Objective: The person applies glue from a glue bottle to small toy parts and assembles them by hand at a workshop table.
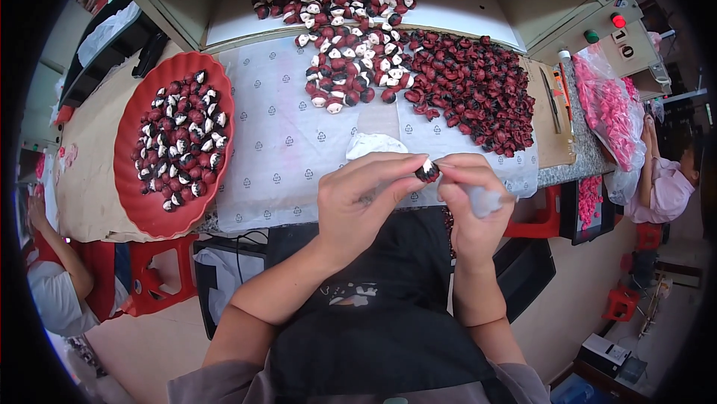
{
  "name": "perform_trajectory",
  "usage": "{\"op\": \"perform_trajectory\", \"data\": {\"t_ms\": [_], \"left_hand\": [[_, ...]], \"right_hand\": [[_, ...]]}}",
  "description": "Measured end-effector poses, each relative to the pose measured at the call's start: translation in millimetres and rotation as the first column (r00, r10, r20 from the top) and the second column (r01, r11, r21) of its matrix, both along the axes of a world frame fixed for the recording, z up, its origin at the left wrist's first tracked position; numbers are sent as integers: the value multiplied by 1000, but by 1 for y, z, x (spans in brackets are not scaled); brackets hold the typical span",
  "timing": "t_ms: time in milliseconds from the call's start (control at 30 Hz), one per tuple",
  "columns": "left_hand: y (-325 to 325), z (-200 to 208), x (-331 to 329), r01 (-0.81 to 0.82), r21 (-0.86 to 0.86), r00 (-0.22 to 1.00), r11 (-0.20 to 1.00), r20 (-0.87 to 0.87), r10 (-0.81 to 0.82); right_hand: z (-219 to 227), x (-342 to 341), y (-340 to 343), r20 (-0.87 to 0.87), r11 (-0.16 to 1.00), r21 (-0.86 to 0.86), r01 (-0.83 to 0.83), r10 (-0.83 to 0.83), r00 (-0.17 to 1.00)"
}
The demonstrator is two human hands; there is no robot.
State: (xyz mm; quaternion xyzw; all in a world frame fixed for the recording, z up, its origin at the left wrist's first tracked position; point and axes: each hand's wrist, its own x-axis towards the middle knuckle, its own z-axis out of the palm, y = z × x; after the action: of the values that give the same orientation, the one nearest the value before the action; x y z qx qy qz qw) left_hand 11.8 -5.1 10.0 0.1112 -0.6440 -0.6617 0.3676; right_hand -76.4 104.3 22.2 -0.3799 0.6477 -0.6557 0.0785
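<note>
Through the head view, I see the left hand (366, 199) pinching a small red, black and white piece (427, 170) above the paper sheet (272, 157). The right hand (473, 213), fingertips narrowed beside it, cradles a translucent tube (487, 201). A white lump (375, 145) lies just beyond; the red scalloped tray (128, 172), filled with similar pieces (183, 139), sits leftward.

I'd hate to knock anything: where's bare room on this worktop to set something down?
Bare: the white sheet between the red tray and white-faced pieces; the brown paper left of the tray. Crowded: far middle and right, heaped with those and dark red pieces; near middle, left hand, right hand.
</note>
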Motion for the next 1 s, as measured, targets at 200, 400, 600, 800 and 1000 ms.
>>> {"op": "perform_trajectory", "data": {"t_ms": [200,400,600,800,1000], "left_hand": [[-3,-2,1,-60,-372,998,926,-13,60],[-2,-7,2,-18,-326,997,945,68,42],[0,-9,2,352,440,935,826,-202,-292],[0,-5,5,372,740,908,561,-164,-385],[0,-7,9,351,647,914,677,-80,-397]], "right_hand": [[-6,-6,-1,394,981,-133,-139,181,901],[-10,-4,0,338,996,-12,-86,85,937],[-13,5,-9,-519,985,-87,146,-170,838],[-13,9,-3,-478,978,30,205,-167,863],[-12,7,-3,-551,989,36,144,-101,828]]}}
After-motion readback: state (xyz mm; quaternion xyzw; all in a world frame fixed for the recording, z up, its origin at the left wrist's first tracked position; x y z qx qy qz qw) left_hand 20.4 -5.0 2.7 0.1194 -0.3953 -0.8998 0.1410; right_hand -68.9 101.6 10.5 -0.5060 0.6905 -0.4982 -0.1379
